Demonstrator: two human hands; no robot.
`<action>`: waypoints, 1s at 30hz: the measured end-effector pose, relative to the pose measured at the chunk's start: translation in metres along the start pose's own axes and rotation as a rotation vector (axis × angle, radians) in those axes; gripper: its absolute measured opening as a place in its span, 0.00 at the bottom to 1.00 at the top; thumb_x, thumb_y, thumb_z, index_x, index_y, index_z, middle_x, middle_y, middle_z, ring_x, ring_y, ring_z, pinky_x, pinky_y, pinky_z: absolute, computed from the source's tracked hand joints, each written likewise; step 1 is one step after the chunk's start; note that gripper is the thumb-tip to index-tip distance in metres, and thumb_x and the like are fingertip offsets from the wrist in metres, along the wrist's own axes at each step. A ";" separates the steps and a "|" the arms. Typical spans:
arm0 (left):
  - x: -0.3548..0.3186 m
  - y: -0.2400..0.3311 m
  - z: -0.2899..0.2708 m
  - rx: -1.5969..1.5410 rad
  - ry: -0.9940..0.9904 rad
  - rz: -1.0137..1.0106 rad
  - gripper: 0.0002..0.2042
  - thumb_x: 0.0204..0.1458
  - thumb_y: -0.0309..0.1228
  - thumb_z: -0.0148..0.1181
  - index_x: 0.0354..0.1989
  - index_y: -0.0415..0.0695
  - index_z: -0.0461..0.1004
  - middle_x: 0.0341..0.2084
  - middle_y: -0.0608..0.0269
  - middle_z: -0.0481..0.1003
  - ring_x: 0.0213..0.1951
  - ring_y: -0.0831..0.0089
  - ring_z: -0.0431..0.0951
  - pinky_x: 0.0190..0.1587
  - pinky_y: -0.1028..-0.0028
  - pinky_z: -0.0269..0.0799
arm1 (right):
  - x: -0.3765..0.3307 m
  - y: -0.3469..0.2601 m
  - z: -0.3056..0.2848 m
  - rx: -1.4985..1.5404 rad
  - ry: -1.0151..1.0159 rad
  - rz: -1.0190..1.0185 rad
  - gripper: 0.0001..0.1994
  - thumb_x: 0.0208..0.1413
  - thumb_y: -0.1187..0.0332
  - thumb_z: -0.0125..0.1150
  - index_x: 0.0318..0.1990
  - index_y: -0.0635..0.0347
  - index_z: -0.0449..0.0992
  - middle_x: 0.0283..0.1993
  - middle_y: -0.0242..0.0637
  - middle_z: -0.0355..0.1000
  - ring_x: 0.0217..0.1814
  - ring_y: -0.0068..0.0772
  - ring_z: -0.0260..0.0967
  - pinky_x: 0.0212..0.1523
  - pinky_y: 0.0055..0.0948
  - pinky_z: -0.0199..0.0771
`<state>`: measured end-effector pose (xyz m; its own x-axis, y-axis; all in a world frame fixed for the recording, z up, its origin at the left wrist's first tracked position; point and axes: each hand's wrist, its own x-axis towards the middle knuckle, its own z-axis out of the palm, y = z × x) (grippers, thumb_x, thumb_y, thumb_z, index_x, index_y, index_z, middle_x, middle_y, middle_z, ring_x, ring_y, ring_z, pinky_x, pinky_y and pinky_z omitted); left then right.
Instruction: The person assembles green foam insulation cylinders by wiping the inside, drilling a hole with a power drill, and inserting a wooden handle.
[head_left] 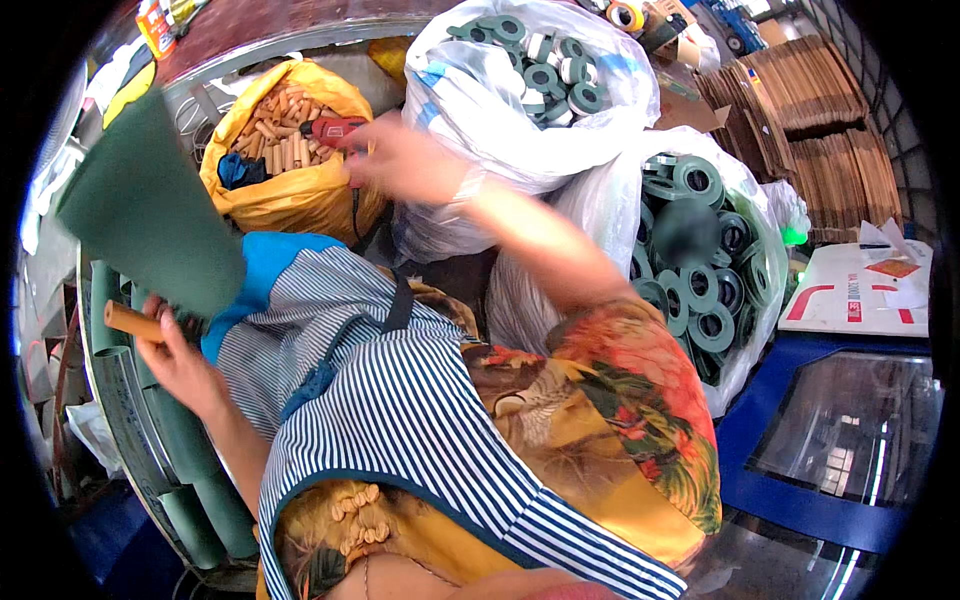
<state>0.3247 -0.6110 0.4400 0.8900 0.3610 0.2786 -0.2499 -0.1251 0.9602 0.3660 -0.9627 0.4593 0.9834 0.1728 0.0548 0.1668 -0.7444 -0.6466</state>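
My left hand (188, 365) is closed around a short brown cardboard tube (132, 322), whose end sticks out past the fingers. Just above it a dark green sheet (150, 195) stands slightly curved; whether the hand grips it too is not clear. Over a yellow sack (285, 212) reaches my right hand (410, 162), smeared by motion. Its fingertips are close to a red corded tool (333, 130) on the sack's heap of cardboard tubes (290, 152); contact between them cannot be made out. A dark blue cloth (243, 171) also lies in the sack.
Green rolls (190, 430) stand in a rack at my left. White plastic sacks hold green and white rolls (545, 78) at the back and green ring-shaped rolls (712, 325) at the right. Flattened cardboard (825, 90) is stacked far right, behind a blue surface (770, 500).
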 end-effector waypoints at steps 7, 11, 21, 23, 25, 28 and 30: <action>-0.036 -0.070 -0.074 0.491 -0.357 -0.058 0.16 0.52 0.21 0.62 0.50 0.39 0.71 0.47 0.60 0.73 0.51 0.68 0.72 0.58 0.70 0.63 | -0.280 0.155 -0.225 -1.457 -0.355 0.676 0.11 0.57 0.66 0.51 0.37 0.53 0.82 0.40 0.44 0.78 0.41 0.43 0.77 0.42 0.41 0.78; -0.042 -0.063 -0.071 0.556 -0.483 -0.106 0.19 0.49 0.20 0.63 0.51 0.39 0.71 0.47 0.59 0.74 0.51 0.67 0.73 0.57 0.70 0.64 | -0.360 0.208 -0.220 -1.324 -0.163 0.841 0.13 0.52 0.63 0.57 0.43 0.56 0.78 0.38 0.41 0.78 0.42 0.46 0.76 0.40 0.43 0.78; -0.054 -0.090 -0.068 0.235 0.040 -0.128 0.15 0.48 0.24 0.66 0.46 0.40 0.77 0.42 0.62 0.77 0.45 0.73 0.75 0.51 0.74 0.68 | -0.094 0.009 -0.185 -0.677 0.117 0.263 0.13 0.45 0.69 0.59 0.37 0.60 0.63 0.26 0.50 0.71 0.33 0.60 0.73 0.32 0.48 0.69; -0.057 -0.070 -0.066 0.135 0.081 -0.126 0.16 0.48 0.20 0.63 0.48 0.36 0.76 0.42 0.61 0.77 0.44 0.73 0.77 0.50 0.75 0.70 | -0.047 0.030 -0.115 -0.451 0.043 -0.217 0.15 0.43 0.69 0.61 0.39 0.59 0.66 0.27 0.47 0.73 0.33 0.57 0.73 0.35 0.50 0.69; -0.062 -0.047 -0.080 0.150 0.140 -0.076 0.16 0.47 0.22 0.65 0.47 0.38 0.77 0.41 0.61 0.78 0.43 0.74 0.77 0.48 0.75 0.70 | 0.010 -0.013 -0.046 -0.299 -0.345 -0.071 0.16 0.46 0.65 0.63 0.39 0.61 0.67 0.30 0.51 0.71 0.38 0.54 0.73 0.36 0.43 0.69; -0.067 -0.014 -0.092 0.225 0.143 -0.067 0.16 0.46 0.24 0.66 0.45 0.39 0.79 0.41 0.61 0.78 0.42 0.74 0.77 0.46 0.76 0.70 | 0.072 0.044 0.085 0.055 -0.146 -0.121 0.20 0.55 0.53 0.62 0.41 0.62 0.68 0.32 0.50 0.73 0.36 0.53 0.72 0.39 0.43 0.70; -0.076 -0.005 -0.105 0.243 0.150 -0.163 0.16 0.46 0.24 0.66 0.45 0.39 0.79 0.40 0.61 0.78 0.42 0.74 0.77 0.46 0.76 0.70 | 0.088 0.023 0.144 0.285 -0.063 -0.147 0.22 0.61 0.48 0.55 0.44 0.63 0.69 0.35 0.50 0.74 0.38 0.53 0.72 0.43 0.41 0.70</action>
<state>0.2179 -0.5409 0.4159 0.8401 0.5244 0.1387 0.0058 -0.2643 0.9644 0.4465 -0.8717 0.3402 0.9427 0.3107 0.1218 0.2710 -0.4999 -0.8226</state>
